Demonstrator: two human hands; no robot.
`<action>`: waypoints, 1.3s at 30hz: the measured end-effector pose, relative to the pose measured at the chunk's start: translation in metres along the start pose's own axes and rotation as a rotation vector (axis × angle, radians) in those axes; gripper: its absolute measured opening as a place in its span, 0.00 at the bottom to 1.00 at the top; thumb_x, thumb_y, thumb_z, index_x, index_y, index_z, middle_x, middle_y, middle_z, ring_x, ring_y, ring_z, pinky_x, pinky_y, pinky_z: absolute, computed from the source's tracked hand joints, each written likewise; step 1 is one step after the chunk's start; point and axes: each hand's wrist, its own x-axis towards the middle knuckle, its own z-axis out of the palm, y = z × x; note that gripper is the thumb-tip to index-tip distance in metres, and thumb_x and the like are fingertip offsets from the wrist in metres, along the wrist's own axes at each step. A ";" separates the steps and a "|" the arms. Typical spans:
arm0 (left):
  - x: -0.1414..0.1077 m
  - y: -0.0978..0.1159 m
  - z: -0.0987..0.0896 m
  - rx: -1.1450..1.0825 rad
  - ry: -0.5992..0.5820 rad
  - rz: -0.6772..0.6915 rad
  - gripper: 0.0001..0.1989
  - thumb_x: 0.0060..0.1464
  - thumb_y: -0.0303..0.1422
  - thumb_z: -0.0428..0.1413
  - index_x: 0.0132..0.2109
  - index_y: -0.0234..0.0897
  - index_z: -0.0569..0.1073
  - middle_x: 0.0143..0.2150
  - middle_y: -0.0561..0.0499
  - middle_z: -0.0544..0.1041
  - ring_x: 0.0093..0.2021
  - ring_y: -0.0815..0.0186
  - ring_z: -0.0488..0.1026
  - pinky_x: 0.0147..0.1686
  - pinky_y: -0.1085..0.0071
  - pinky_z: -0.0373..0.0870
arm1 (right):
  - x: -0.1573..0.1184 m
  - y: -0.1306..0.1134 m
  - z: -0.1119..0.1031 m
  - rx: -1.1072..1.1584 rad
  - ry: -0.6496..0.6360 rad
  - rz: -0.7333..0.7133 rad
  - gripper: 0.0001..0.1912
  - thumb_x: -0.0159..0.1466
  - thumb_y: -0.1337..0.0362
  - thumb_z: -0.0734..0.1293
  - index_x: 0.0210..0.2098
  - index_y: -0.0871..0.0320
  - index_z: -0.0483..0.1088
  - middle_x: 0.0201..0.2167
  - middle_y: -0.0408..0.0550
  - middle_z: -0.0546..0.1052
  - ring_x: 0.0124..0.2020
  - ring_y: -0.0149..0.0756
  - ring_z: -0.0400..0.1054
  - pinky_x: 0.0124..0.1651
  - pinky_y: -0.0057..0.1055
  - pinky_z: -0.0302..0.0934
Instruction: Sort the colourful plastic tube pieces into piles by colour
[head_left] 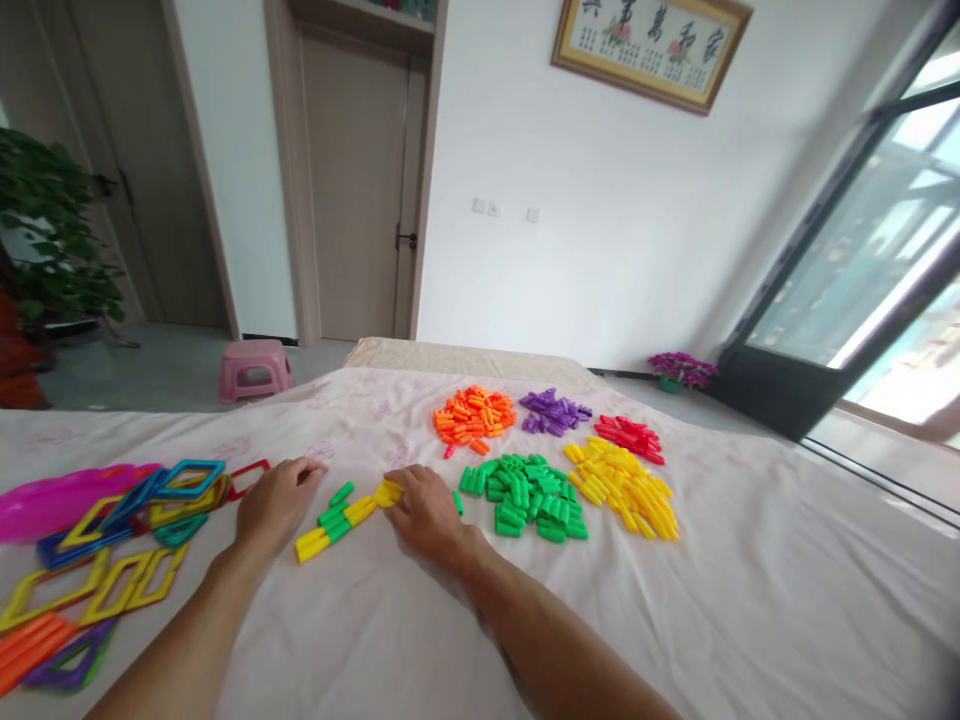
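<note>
My right hand (426, 508) is closed on yellow pieces (387, 493) at the far end of a slanting double row of yellow and green pieces (337, 527) on the cloth. My left hand (279, 497) rests on the cloth left of the row, fingers curled together; whether anything is between them is too small to tell. A loose green piece (342, 493) lies beside the row, between the hands. Another green piece (457, 502) shows just right of my right hand, near the green pile (529, 492).
Orange (474, 415), purple (553, 411), red (630, 438) and yellow (626, 485) piles lie at the right on the cloth (712, 590). Magnetic frames (112, 590), a magenta item (67, 500) and orange sticks (34, 645) cover the left side. A pink stool (256, 368) stands beyond.
</note>
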 end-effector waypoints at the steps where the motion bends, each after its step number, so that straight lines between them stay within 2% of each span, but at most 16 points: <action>1: 0.001 -0.001 0.001 0.002 -0.004 -0.001 0.20 0.61 0.47 0.47 0.46 0.46 0.80 0.51 0.50 0.82 0.47 0.56 0.76 0.36 0.68 0.65 | -0.001 0.000 0.000 0.029 0.012 0.005 0.24 0.62 0.67 0.68 0.58 0.52 0.71 0.52 0.48 0.76 0.52 0.39 0.70 0.55 0.32 0.62; 5: 0.004 -0.005 0.002 -0.004 -0.019 0.001 0.20 0.60 0.48 0.48 0.46 0.47 0.81 0.50 0.49 0.82 0.45 0.55 0.77 0.36 0.66 0.66 | -0.003 0.003 -0.009 0.148 0.029 0.030 0.22 0.63 0.72 0.65 0.54 0.50 0.74 0.47 0.45 0.77 0.46 0.34 0.72 0.50 0.27 0.64; 9: 0.004 -0.004 0.001 0.004 -0.025 -0.003 0.21 0.60 0.49 0.47 0.46 0.46 0.81 0.50 0.48 0.82 0.44 0.54 0.77 0.36 0.65 0.67 | -0.002 0.024 -0.046 0.194 0.184 0.107 0.19 0.64 0.69 0.66 0.53 0.53 0.76 0.43 0.46 0.79 0.42 0.35 0.72 0.50 0.30 0.65; 12: 0.003 -0.003 0.000 -0.005 -0.029 0.011 0.21 0.61 0.47 0.46 0.45 0.45 0.80 0.50 0.49 0.82 0.46 0.55 0.77 0.37 0.65 0.67 | -0.012 0.062 -0.085 0.172 0.358 0.178 0.17 0.64 0.68 0.64 0.49 0.55 0.77 0.44 0.48 0.80 0.46 0.38 0.72 0.53 0.34 0.65; 16: 0.004 -0.004 0.001 -0.007 -0.037 -0.002 0.21 0.61 0.47 0.46 0.45 0.46 0.80 0.50 0.50 0.82 0.47 0.55 0.77 0.37 0.66 0.66 | -0.050 0.131 -0.137 0.032 0.546 0.373 0.20 0.64 0.61 0.62 0.51 0.58 0.77 0.46 0.52 0.80 0.47 0.43 0.73 0.54 0.39 0.65; 20: 0.004 -0.006 0.002 -0.010 -0.026 0.003 0.21 0.61 0.48 0.47 0.46 0.45 0.80 0.50 0.48 0.82 0.47 0.54 0.77 0.37 0.66 0.67 | -0.100 0.193 -0.183 -0.133 0.611 0.560 0.22 0.63 0.59 0.60 0.52 0.58 0.76 0.46 0.54 0.80 0.46 0.45 0.73 0.53 0.41 0.65; 22: 0.004 -0.006 0.003 -0.009 -0.023 0.001 0.22 0.61 0.48 0.47 0.46 0.44 0.80 0.50 0.47 0.82 0.46 0.54 0.77 0.36 0.66 0.67 | -0.120 0.211 -0.200 -0.261 0.617 0.690 0.24 0.63 0.60 0.60 0.54 0.58 0.76 0.50 0.57 0.78 0.49 0.47 0.73 0.53 0.44 0.65; 24: 0.004 -0.006 0.003 -0.007 -0.023 -0.004 0.22 0.60 0.49 0.47 0.46 0.44 0.80 0.50 0.47 0.82 0.46 0.54 0.77 0.35 0.67 0.66 | -0.131 0.218 -0.208 -0.385 0.621 0.798 0.24 0.63 0.60 0.61 0.56 0.56 0.75 0.54 0.60 0.75 0.52 0.50 0.71 0.54 0.47 0.64; 25: 0.005 -0.006 0.003 -0.007 -0.022 -0.006 0.22 0.60 0.49 0.47 0.46 0.45 0.80 0.50 0.47 0.82 0.46 0.55 0.77 0.35 0.67 0.66 | -0.132 0.217 -0.208 -0.420 0.620 0.815 0.24 0.63 0.60 0.61 0.57 0.56 0.75 0.55 0.60 0.74 0.53 0.51 0.70 0.54 0.48 0.64; 27: 0.005 -0.005 0.004 -0.007 -0.019 -0.009 0.22 0.60 0.49 0.47 0.45 0.45 0.80 0.50 0.48 0.82 0.46 0.55 0.77 0.35 0.67 0.65 | -0.125 0.205 -0.200 -0.407 0.610 0.756 0.23 0.63 0.61 0.61 0.55 0.56 0.75 0.56 0.59 0.74 0.53 0.50 0.70 0.54 0.47 0.64; 30: 0.004 -0.004 0.003 -0.008 -0.013 -0.008 0.21 0.60 0.48 0.47 0.45 0.46 0.80 0.50 0.50 0.82 0.47 0.56 0.76 0.36 0.68 0.65 | -0.096 0.163 -0.171 -0.224 0.538 0.512 0.20 0.64 0.63 0.60 0.51 0.58 0.77 0.52 0.57 0.75 0.49 0.44 0.72 0.53 0.41 0.66; 32: 0.003 -0.002 0.001 -0.007 -0.011 -0.009 0.20 0.61 0.47 0.47 0.45 0.46 0.80 0.50 0.50 0.82 0.47 0.57 0.76 0.36 0.68 0.64 | -0.073 0.125 -0.146 -0.083 0.422 0.331 0.17 0.65 0.65 0.60 0.48 0.57 0.77 0.48 0.53 0.77 0.47 0.41 0.73 0.53 0.39 0.67; 35: 0.001 0.001 -0.002 0.000 -0.009 -0.019 0.20 0.61 0.46 0.47 0.45 0.45 0.80 0.50 0.50 0.82 0.46 0.58 0.77 0.35 0.69 0.64 | -0.047 0.064 -0.109 0.005 0.172 0.075 0.16 0.64 0.70 0.62 0.47 0.55 0.78 0.47 0.51 0.79 0.51 0.41 0.72 0.57 0.39 0.64; 39: -0.001 0.004 -0.005 -0.006 -0.011 -0.027 0.19 0.61 0.45 0.48 0.45 0.45 0.81 0.50 0.50 0.82 0.46 0.59 0.76 0.35 0.69 0.64 | -0.025 0.005 -0.062 0.076 -0.034 -0.092 0.17 0.65 0.72 0.64 0.50 0.56 0.76 0.49 0.51 0.79 0.53 0.39 0.71 0.58 0.36 0.63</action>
